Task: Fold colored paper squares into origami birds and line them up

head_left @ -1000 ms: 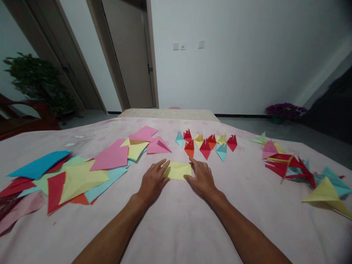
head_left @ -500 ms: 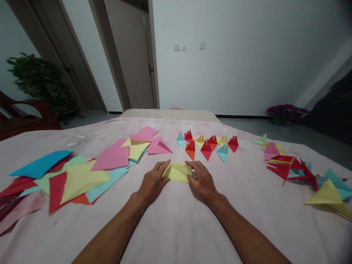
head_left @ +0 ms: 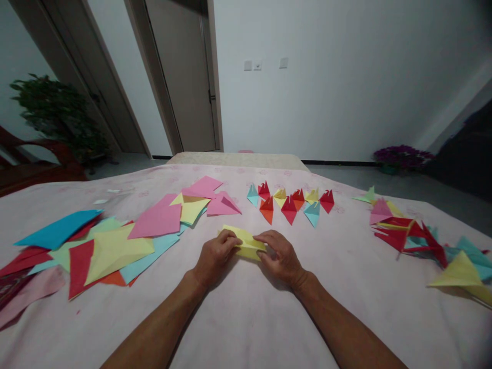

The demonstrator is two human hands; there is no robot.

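A yellow sheet of paper (head_left: 248,245), folded to a narrow strip, lies between my two hands at the middle of the table. My left hand (head_left: 217,255) pinches its left part, thumb and fingers closed near the centre. On the right end my right hand (head_left: 282,258) grips the paper between thumb and fingers. Part of the strip is hidden under the fingers. Beyond my hands stand several small folded paper cranes (head_left: 289,207) in red, orange, yellow and light blue.
Loose coloured paper sheets (head_left: 119,251) overlap at the left, with a folded pink piece (head_left: 223,205) nearer the middle. More folded paper shapes (head_left: 411,238) are heaped at the right. A pale pink cloth (head_left: 246,318) covers the table. Behind it is another tabletop (head_left: 238,160).
The yellow paper has turned so its left end points away from me. My left hand has shifted its grip inward, and the fingers of both hands are closer together.
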